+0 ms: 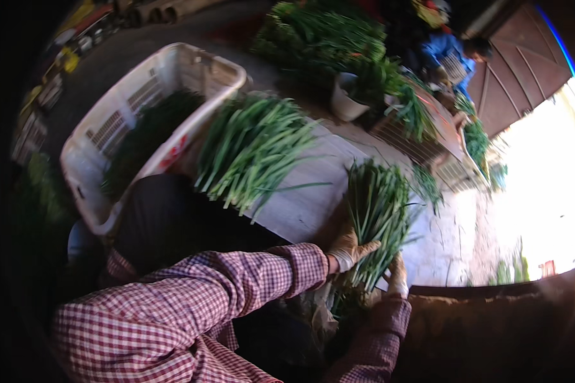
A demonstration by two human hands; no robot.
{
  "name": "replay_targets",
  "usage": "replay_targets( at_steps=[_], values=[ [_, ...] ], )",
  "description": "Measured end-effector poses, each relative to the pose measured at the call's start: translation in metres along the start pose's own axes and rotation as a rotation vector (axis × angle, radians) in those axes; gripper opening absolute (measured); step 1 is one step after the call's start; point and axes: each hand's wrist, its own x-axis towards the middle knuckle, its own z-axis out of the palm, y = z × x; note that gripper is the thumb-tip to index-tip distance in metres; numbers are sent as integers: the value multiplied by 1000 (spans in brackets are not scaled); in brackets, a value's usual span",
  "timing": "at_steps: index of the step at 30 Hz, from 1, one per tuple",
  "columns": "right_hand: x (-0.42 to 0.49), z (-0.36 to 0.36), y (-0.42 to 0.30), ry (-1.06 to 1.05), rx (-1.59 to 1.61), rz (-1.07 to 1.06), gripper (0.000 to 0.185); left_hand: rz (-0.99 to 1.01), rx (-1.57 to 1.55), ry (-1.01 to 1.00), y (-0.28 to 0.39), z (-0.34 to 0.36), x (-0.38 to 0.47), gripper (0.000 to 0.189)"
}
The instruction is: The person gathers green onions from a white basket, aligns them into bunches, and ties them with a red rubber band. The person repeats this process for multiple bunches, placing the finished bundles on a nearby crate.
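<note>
A bundle of long green leafy stalks, like garlic chives [381, 215], lies at the right end of a low board [311, 196]. My left hand [352, 249], in a pale glove, grips its lower left side, the thumb across the stalks. On the other side of the stalk ends is my right hand [396, 275], also gloved, its fingers against or close to the stalks; its grip is partly hidden. A larger pile of the same greens [258, 148] rests on the board's left part, with the cut ends towards me.
A white plastic crate [158, 163] holding greens stands at my left. Beyond the board are a white bucket [347, 98], a big heap of greens [321, 38] and an upturned crate [412, 127] with greens on it. A co-worker in blue [448, 57] sits at the upper right.
</note>
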Motion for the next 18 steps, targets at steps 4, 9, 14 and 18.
replay_targets(
  at_steps=[4, 9, 14, 18],
  values=[
    [-43, -41, 4, 92, -409, -210, 62, -360, 5, -81, 27, -41, -13, 104],
    [-97, -38, -29, 50, -163, -451, 53, -468, -34, -301, 25, -105, -48, 78],
    [-188, 85, -105, -347, -163, -460, 37, -303, -182, -742, 47, -224, -77, 55],
    [-204, 191, -114, -851, -428, -461, 37, -68, -144, -619, 88, -381, -89, 52]
  ],
)
